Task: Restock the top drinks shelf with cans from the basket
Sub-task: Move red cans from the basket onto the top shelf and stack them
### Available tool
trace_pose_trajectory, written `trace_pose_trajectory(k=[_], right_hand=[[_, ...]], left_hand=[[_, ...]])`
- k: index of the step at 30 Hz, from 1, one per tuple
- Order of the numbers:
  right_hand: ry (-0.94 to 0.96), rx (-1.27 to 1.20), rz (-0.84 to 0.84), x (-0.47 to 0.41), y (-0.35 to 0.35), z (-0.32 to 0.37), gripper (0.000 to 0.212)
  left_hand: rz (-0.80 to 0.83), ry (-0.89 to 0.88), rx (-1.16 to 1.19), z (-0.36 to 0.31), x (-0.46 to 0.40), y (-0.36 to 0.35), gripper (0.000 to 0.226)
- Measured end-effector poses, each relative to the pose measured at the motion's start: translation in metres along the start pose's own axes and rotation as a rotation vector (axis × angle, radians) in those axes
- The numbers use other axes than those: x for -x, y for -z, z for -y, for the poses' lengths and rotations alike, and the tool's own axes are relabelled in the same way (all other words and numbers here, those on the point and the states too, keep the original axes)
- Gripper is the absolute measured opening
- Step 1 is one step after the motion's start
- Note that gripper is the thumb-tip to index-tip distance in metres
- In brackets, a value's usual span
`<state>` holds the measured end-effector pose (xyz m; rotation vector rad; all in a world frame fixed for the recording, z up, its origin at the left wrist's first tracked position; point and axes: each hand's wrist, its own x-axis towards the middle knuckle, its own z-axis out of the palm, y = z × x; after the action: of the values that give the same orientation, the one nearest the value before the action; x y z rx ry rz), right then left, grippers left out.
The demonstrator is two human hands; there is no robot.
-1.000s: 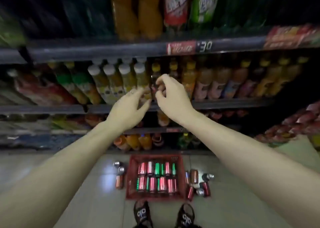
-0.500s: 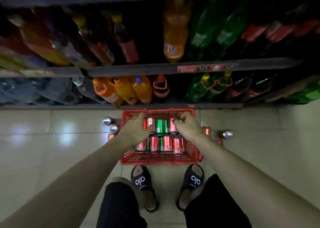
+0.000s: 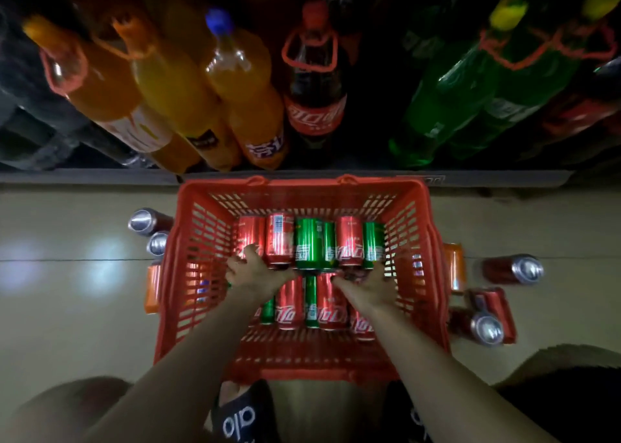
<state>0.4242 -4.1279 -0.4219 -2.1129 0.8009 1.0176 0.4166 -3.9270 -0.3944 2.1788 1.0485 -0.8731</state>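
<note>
A dim shop aisle with a pale tiled floor point(image 3: 67, 308): a red basket point(image 3: 188, 274) sits on it against the foot of the shelving, and both hands are down inside.

The left hand point(image 3: 253, 269) lies with its fingers spread over the near end of the leftmost red can point(image 3: 250, 232) in the far row; whether they have closed round it I cannot tell. The right hand point(image 3: 369, 283) rests, fingers bent, at the near ends of the far row's right-hand cans, by a green can point(image 3: 373, 241); no grip is plain there either.

Every can in that row lies on its side, long axis running straight away from the fingertips toward the shelving, so a grasp would best wrap across the body. Each hand has its own can just ahead. Behind the wrists lies a second row point(image 3: 312, 304), under the forearms.

Outward, loose cans point(image 3: 512, 269) lie on the floor either side of the basket. Beyond stand large bottles point(image 3: 316, 82) on the bottom shelf; the top shelf is out of view.
</note>
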Motion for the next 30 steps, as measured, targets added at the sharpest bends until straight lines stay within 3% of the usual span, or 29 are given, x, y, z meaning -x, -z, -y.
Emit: trace_pose_trajectory(k=[3, 6, 10, 12, 14, 16, 20, 24, 27, 30], right_hand=[[-0.025, -0.079, 0.002, -0.029, -0.012, -0.014, 0.134], [-0.028, -0.141, 0.011, -0.042, -0.015, -0.021, 0.126], [-0.067, -0.191, -0.008, -0.054, -0.016, -0.036, 0.123], [-0.081, -0.180, -0.005, -0.038, -0.009, -0.035, 0.096], [-0.075, -0.177, 0.017, -0.029, -0.002, -0.036, 0.051], [-0.057, -0.173, 0.020, -0.029, 0.002, -0.041, 0.034], [0.015, -0.171, -0.051, -0.017, 0.005, -0.042, 0.033], [0.097, -0.281, -0.096, -0.009, 0.013, -0.039, 0.019], [0.120, -0.452, -0.017, -0.010, 0.020, -0.030, 0.020], [0.142, -0.532, 0.143, -0.008, 0.013, -0.020, 0.022]], left_hand=[[-0.092, 0.041, 0.056, 0.019, -0.024, -0.018, 0.125], [-0.070, 0.147, 0.187, 0.035, -0.035, -0.023, 0.133], [-0.034, 0.210, 0.333, 0.045, -0.042, -0.025, 0.122], [-0.033, 0.211, 0.313, 0.047, -0.043, -0.025, 0.120], [-0.043, 0.211, 0.291, 0.050, -0.046, -0.024, 0.117], [-0.046, 0.207, 0.237, 0.055, -0.048, -0.025, 0.105], [0.001, 0.125, 0.217, 0.069, -0.055, -0.032, 0.062], [0.070, 0.042, 0.333, 0.063, -0.042, -0.031, 0.060], [0.186, 0.031, 0.442, 0.052, -0.031, -0.030, 0.030], [0.276, 0.005, 0.520, 0.045, -0.024, -0.034, 0.021]])
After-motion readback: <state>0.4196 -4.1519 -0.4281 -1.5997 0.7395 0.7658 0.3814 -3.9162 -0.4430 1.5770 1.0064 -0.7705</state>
